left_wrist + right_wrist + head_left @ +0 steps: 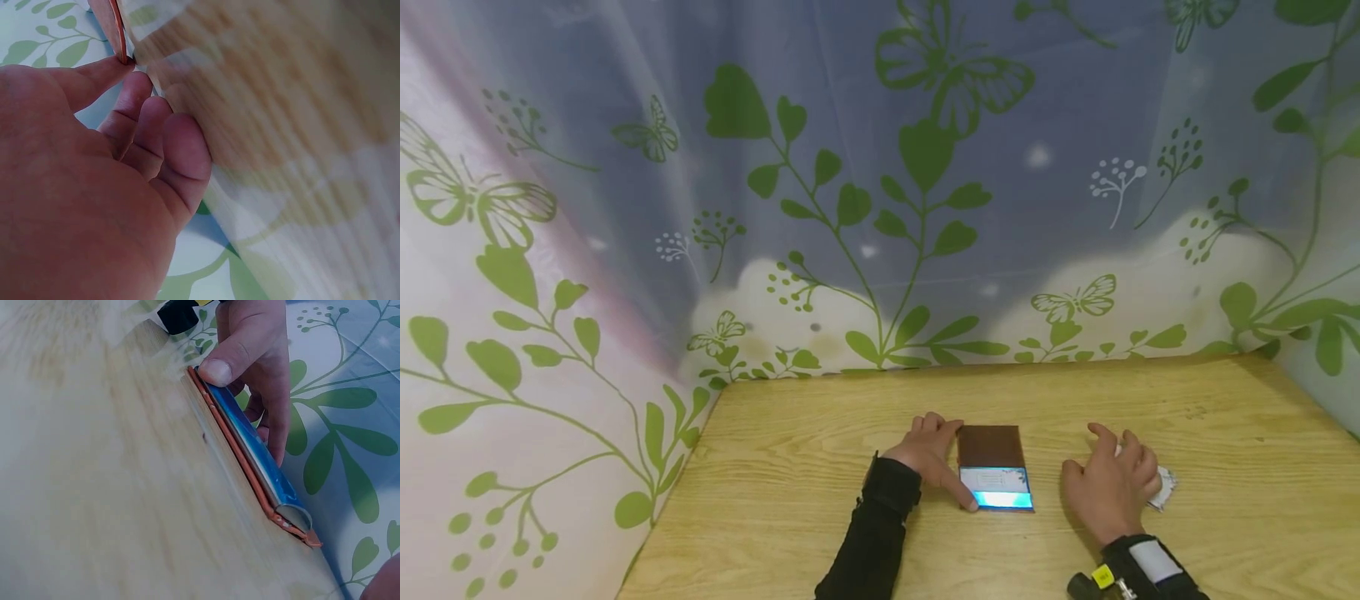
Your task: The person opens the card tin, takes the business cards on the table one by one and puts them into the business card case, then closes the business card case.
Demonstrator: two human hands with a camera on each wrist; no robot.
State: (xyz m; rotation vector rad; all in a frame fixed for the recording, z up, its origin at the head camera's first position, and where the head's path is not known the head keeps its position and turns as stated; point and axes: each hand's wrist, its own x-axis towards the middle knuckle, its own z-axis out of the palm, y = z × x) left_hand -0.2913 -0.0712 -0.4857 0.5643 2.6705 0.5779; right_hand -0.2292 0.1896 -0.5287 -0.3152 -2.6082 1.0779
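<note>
A flat brown folder-like cover (991, 447) lies on the table, a white printed panel and a shiny blue strip (1002, 500) across its near part. My left hand (928, 458) is at its left side, thumb pressing the near corner, index finger at the far corner. The right wrist view shows the cover's orange-brown edge (240, 456) and a bowed blue sheet (262, 459) under that thumb. To the right, my right hand (1108, 487) hovers with fingers spread and slightly bent. A white patterned card-like piece (1163, 488) shows beyond its fingers, mostly hidden by them.
The wood-grain table (790, 467) meets a curtain (850, 208) with green leaves and butterflies at its back and sides. A black device with a yellow tag (1102, 576) is strapped at my right wrist, and a black band (891, 482) wraps my left wrist.
</note>
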